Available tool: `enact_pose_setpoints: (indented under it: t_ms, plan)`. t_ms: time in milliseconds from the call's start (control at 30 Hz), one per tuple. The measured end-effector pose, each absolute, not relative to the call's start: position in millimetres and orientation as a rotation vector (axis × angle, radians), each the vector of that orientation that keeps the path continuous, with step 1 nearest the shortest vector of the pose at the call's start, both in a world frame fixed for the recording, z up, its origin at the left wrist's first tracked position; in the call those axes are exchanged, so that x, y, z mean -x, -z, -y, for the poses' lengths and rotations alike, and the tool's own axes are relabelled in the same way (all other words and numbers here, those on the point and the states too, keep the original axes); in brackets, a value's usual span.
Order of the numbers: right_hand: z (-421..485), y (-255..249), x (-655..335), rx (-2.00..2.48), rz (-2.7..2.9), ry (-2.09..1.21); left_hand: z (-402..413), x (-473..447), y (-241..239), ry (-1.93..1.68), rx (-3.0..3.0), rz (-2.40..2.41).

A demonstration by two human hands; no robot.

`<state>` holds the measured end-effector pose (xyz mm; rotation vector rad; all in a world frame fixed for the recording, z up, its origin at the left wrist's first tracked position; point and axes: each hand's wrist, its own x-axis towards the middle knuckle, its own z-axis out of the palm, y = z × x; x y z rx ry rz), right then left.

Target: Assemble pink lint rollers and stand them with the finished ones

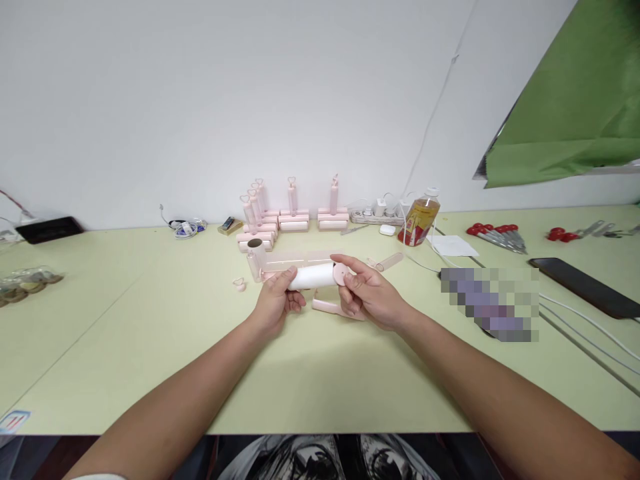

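Farthest left among the nearby parts, a small pink heart-topped piece (pixel 240 285) lies loose on the pale green table (pixel 340 373), where a stray sweep of the forearm could knock it away. Just right of it stands a clear tube (pixel 254 265), close enough to the left hand (pixel 273 303) that a backward jerk of the wrist might topple it. The left thumb and fingers are clamped on the near-left end of the white roll (pixel 313 276), which is held up over the table between both hands, slightly tilted; too hard a squeeze there could dent or smudge its surface. Below it, a curved pink shell (pixel 325 306) rests on the table and would likely take the knock if the roll slipped. At the roll's right end sits a pink end cap (pixel 341 273), pinched by the thumb and fingers of the right hand (pixel 373 293); a dark gap seems to show at its upper edge, though the view is too small to be sure, so uneven thumb pressure may skew it. Farther right, a clear capsule-shaped cover (pixel 390 261) lies near the right hand's knuckles, where a sideways slip could send it rolling.
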<state>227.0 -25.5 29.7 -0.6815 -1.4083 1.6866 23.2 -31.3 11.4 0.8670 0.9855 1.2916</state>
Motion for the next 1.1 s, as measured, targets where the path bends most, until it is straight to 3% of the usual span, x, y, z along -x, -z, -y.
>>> enact_pose_setpoints:
  t_ms: [733,1000,1100]
  plan:
    - [29,-29,-222,0.759,1.284,-1.552,37,-23,-17,-1.03,-0.887,-0.825]
    - [25,-31,-229,0.819,1.258,-0.885,32,-21,-16,-1.079,-0.821,-0.83]
    - [30,-25,-223,0.832,1.369,-0.974,32,-21,-14,-1.081,-0.803,-0.828]
